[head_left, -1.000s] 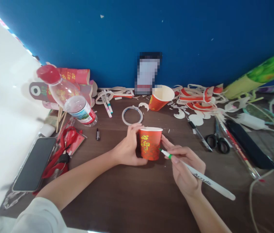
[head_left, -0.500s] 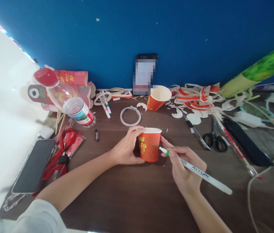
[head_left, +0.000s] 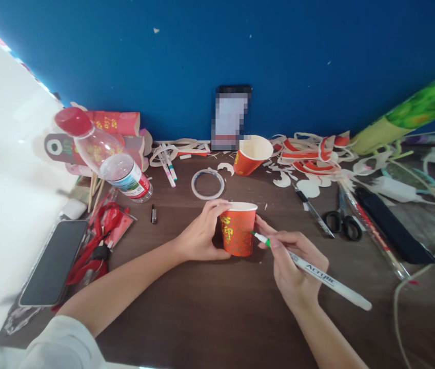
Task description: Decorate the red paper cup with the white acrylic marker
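A red paper cup (head_left: 237, 230) with gold characters stands upright on the dark wooden desk, its white rim upward. My left hand (head_left: 202, 230) is wrapped round the cup's left side, fingertips at the rim and thumb low near the base. My right hand (head_left: 296, 261) pinches a white acrylic marker (head_left: 321, 274) with a green collar. The marker's green tip meets the right part of the cup's wall, or nearly so; I cannot tell whether it presses. One right finger reaches behind the marker tip to the cup's side.
Behind stand another red cup (head_left: 252, 156) and a propped phone (head_left: 231, 115). A tape roll (head_left: 208, 184) lies nearer. On the left are a bottle (head_left: 127, 177), a dark phone (head_left: 54, 262) and red-handled scissors (head_left: 90, 256). Rightward lie black-handled scissors (head_left: 342, 225), a pen (head_left: 313, 210) and paper scraps (head_left: 310, 154).
The marker's back end has shifted slightly to the right and down, and its barrel has rolled a little. The cup appears turned very slightly; my left hand keeps its place.
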### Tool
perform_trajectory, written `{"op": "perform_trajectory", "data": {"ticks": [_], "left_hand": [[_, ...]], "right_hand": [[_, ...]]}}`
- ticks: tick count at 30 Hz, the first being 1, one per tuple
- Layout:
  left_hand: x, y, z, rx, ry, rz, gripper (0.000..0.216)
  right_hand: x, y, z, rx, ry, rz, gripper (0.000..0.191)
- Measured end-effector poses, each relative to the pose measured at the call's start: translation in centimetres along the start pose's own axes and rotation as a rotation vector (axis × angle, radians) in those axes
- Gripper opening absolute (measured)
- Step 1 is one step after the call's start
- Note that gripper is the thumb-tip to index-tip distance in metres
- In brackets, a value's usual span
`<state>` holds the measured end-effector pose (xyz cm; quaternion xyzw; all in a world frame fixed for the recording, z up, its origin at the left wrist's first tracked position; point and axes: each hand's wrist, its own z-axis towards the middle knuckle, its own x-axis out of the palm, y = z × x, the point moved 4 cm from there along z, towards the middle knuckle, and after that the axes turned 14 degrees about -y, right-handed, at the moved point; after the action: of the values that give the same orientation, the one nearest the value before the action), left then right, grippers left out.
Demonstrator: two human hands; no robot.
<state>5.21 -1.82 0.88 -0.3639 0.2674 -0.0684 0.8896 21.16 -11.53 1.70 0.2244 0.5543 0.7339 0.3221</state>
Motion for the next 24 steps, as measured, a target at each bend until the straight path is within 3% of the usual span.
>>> {"op": "perform_trajectory", "data": {"ticks": [24], "left_hand": [[-0.01,-0.05,-0.09,-0.055,0.019,0.003,0.102]], "right_hand": [[0.09,0.26,-0.01,0.032,-0.011,-0.034,0.013]]}}
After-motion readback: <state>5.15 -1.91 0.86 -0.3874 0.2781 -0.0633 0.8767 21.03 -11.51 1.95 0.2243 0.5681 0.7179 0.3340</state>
